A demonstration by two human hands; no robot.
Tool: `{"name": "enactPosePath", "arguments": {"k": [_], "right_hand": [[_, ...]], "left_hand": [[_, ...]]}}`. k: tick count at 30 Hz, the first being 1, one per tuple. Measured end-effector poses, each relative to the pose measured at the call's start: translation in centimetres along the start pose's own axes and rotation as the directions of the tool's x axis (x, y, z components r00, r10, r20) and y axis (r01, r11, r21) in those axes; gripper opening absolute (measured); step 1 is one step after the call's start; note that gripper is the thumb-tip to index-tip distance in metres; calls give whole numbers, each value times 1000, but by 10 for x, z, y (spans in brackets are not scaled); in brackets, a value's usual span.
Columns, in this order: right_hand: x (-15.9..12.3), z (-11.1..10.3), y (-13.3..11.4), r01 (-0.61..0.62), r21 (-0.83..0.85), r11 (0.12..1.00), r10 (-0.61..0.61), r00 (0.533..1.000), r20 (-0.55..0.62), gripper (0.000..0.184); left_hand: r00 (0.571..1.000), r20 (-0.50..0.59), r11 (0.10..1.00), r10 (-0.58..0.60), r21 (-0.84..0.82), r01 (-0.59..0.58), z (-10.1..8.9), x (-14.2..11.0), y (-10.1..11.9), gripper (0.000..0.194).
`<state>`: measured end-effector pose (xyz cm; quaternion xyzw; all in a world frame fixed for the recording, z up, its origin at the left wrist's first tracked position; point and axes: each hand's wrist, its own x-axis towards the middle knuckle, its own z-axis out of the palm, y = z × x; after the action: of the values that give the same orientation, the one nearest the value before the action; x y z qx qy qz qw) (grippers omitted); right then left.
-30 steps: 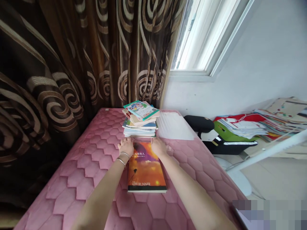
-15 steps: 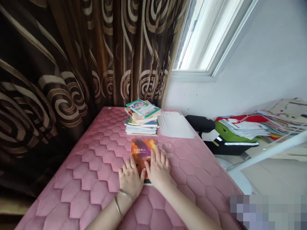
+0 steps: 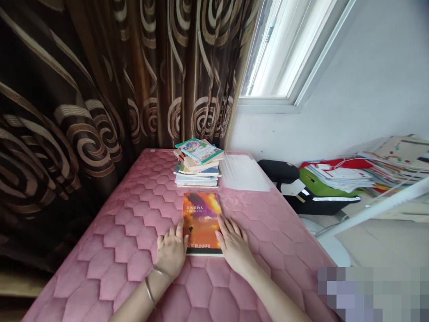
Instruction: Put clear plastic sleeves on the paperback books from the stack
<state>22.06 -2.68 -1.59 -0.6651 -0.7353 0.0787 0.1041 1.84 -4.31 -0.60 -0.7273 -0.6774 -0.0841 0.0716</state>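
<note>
A paperback book (image 3: 203, 223) with an orange and purple cover lies flat and closed on the pink quilted mattress (image 3: 134, 268). Its cover faces up, with white lettering that includes "RUNNER". My left hand (image 3: 171, 250), with metal bangles at the wrist, rests at the book's left edge, fingers stretched out. On the opposite side my right hand (image 3: 235, 243) lies along the right edge with its fingers spread and the thumb at the cover's border. Neither hand is wrapped round the book. Just beyond it stands an uneven stack of books (image 3: 197, 167), topped by one with a green-edged cover.
A white sheet-like patch (image 3: 246, 172) lies right of the stack. Patterned dark curtains (image 3: 150, 89) hang at left and behind. To the right are a black armrest-like pad (image 3: 278, 171), a green bin (image 3: 321, 183) with papers, and a slanting white bar (image 3: 378, 210).
Both hands have slid outward, the left to the left and the right to the right, off the middle of the cover. More of the cover shows; the book lies in nearly the same place.
</note>
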Motion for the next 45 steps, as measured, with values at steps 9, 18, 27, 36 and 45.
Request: {"name": "enactPosePath", "arguments": {"k": [9,18,27,36,45], "right_hand": [[-2,0,16,52,77,996,-52,999,8,50],[5,-19,15,191,141,971,-161,966,-205,40],[46,-35,-53,682,271,680,-733,642,225,47],[106,-14,-58,699,106,708,-706,695,133,53],[139,-23,-69,521,-22,854,-507,839,197,52]], "left_hand": [[1000,10,996,11,84,-12,-5,-1,-6,40],[949,-273,987,158,13,-160,-12,-21,-9,44],[937,-123,922,326,-178,-344,7,-44,40,43],[917,-130,902,376,-174,-395,13,-46,41,71],[928,-163,918,336,-165,-361,21,-44,43,66]]}}
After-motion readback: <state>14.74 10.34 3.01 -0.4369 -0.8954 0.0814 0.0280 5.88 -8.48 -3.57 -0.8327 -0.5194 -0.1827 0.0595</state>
